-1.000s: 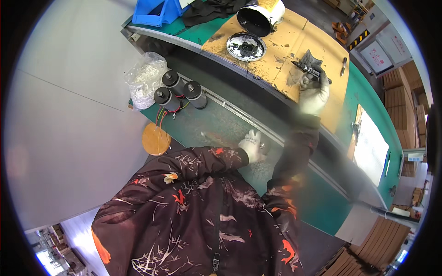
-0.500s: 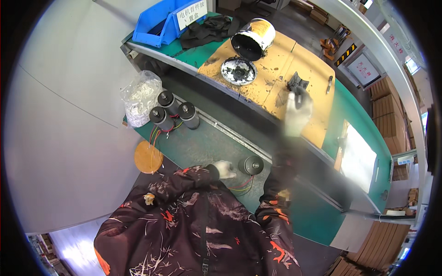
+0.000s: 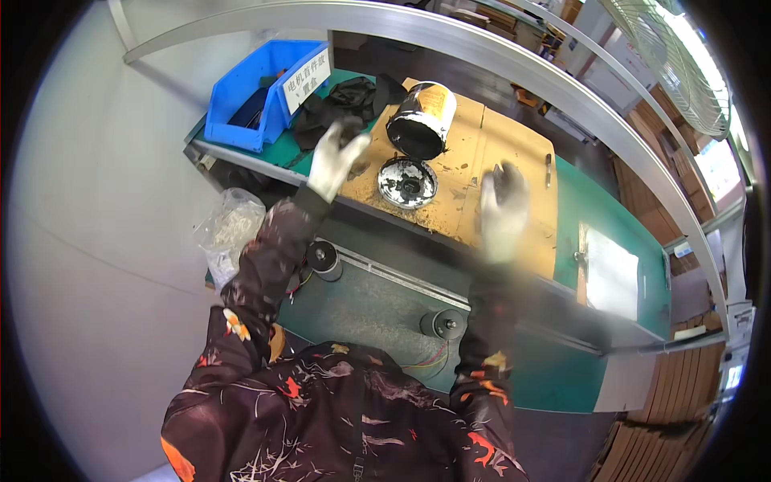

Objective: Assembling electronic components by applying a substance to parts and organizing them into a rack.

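My left hand [image 3: 334, 165], in a white glove with dark fingertips, is raised at the near edge of a crumpled black cloth [image 3: 353, 95], thumb and fingers apart. Over the right part of a stained cardboard sheet [image 3: 526, 145] is my right hand [image 3: 504, 213], also gloved and smeared by motion. Something dark shows at its fingers; whether it is held or just stained glove I cannot tell. Between the hands lie a tipped tin [image 3: 442, 104], black inside, and a round lid [image 3: 385, 193] coated in black paste.
A dark cylindrical motor [image 3: 442, 324] with wires stands on the lower green surface; another motor [image 3: 324, 261] is beside my left sleeve. A clear plastic bag [image 3: 229, 229], blue bin [image 3: 221, 112], marker pen [image 3: 548, 170] and white paper [image 3: 612, 273] lie around. A metal frame bar [image 3: 514, 60] crosses the far side.
My left hand has risen from beside the near motor to the black cloth. My right hand has shifted slightly left, and the crumpled dark piece no longer shows apart from it. The view has tilted.
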`<state>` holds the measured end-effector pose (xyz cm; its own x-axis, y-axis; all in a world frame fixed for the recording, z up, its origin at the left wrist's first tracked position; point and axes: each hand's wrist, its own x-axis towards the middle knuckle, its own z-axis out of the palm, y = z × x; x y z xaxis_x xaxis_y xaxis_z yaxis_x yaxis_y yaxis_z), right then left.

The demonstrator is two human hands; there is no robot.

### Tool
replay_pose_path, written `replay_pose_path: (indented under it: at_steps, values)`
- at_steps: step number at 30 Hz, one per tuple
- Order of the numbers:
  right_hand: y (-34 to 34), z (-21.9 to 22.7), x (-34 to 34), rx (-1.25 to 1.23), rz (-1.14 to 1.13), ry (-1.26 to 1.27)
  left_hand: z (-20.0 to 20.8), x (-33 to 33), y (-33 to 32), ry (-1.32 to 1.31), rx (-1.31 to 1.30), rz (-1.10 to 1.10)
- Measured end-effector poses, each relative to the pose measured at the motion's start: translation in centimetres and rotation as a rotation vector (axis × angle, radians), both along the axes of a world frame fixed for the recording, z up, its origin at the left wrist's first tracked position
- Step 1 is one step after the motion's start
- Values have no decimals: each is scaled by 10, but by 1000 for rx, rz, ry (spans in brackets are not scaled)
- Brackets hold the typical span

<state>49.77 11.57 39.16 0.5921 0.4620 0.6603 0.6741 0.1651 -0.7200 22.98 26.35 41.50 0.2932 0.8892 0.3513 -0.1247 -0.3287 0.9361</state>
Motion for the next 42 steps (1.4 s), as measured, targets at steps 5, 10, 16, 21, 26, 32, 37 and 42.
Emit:
replay_pose_path:
  at_steps: [5, 10, 16, 21, 26, 32, 37, 42]
  values:
    - [105, 36, 21, -368, 111, 116, 18, 65, 90, 170, -197, -268]
    - [158, 10, 31, -396, 321, -518, 10, 94, 124, 136, -267, -442]
    - [163, 26, 20, -387, 219, -737, 28, 88, 116, 47, -249, -393]
    - [138, 82, 1, -125, 596, -327, 55, 79, 103, -147, -18, -431]
    - [97, 102, -16, -316, 680, -138, 83, 21, 89, 181, 216, -456]
    - [45, 122, -35, -524, 953, 451, 138, 19, 30, 815, 1247, -379]
    - [39, 104, -18, -420, 1026, -70, 142, 26, -19, 971, 1606, -243]
    - [51, 96, -24, -411, 1252, 357, 145, 9, -35, 1097, 1519, -300]
